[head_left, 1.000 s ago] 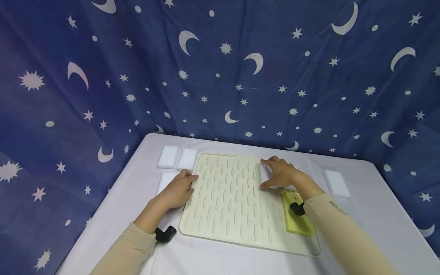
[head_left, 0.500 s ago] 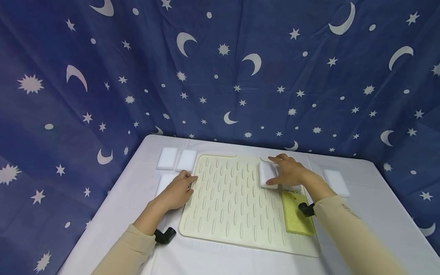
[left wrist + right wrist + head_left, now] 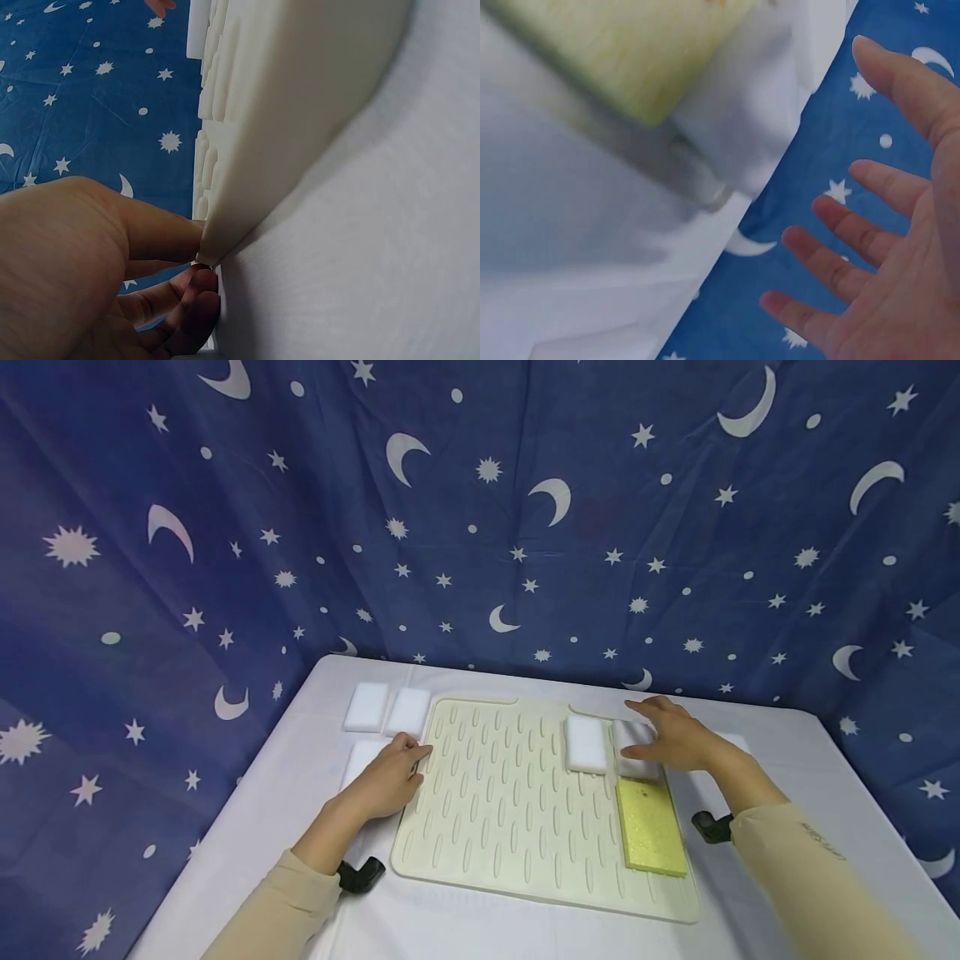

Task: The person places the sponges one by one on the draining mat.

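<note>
A cream ridged drying mat [image 3: 517, 793] lies on the table. My left hand [image 3: 387, 777] holds its left edge, thumb and fingertips meeting at the rim [image 3: 214, 225] in the left wrist view. My right hand [image 3: 675, 735] hovers at the mat's back right corner, fingers spread, holding nothing. Below it, a white sponge [image 3: 628, 764] is partly covered by the hand in the head view. Another white sponge [image 3: 586, 743] lies to its left on the mat. A yellow sponge [image 3: 651, 827] lies in front, along the mat's right edge.
Left of the mat lie white sponges, two at the back [image 3: 367, 707] [image 3: 408, 711] and one [image 3: 363, 756] partly behind my left hand. Another white sponge [image 3: 735, 742] lies right of the mat, mostly hidden by my right arm. A blue starry curtain [image 3: 480, 527] hangs behind the table.
My right hand has left the white sponge at the mat's back and moved right, fingers spread. That sponge stays on the mat, now fully in sight. My left hand has stayed put.
</note>
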Action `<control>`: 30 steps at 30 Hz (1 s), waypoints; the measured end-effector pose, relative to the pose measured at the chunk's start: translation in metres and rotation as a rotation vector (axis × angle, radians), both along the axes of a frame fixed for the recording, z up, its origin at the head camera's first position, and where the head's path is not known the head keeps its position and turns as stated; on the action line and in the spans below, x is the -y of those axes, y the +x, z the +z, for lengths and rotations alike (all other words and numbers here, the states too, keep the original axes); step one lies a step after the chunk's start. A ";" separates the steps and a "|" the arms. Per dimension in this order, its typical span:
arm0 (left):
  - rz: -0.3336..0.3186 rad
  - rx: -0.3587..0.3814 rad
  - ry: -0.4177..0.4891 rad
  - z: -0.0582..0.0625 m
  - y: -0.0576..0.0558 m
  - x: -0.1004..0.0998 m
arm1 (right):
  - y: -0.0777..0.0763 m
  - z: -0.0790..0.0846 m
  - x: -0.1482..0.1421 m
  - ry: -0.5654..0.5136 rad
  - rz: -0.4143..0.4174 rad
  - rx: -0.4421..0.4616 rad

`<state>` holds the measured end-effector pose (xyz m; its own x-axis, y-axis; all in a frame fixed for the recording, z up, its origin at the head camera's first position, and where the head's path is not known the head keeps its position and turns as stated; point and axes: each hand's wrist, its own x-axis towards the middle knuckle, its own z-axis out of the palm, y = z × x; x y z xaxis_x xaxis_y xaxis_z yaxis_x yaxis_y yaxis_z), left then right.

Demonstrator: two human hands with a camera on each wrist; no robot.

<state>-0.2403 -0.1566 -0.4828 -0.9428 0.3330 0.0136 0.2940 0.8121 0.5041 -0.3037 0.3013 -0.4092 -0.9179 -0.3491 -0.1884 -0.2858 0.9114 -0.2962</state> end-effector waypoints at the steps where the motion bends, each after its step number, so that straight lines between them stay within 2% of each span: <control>1: 0.000 -0.001 -0.001 0.000 0.000 0.000 | 0.000 0.000 -0.004 -0.007 -0.006 -0.002; 16: -0.005 -0.003 -0.003 0.000 -0.003 0.000 | 0.011 0.001 -0.066 -0.008 -0.097 -0.009; 24: -0.002 -0.003 -0.005 0.000 -0.004 0.001 | 0.013 -0.004 -0.091 0.024 -0.154 0.020; 30: 0.002 -0.004 -0.004 -0.001 -0.005 0.002 | 0.015 -0.015 -0.105 0.048 -0.186 0.040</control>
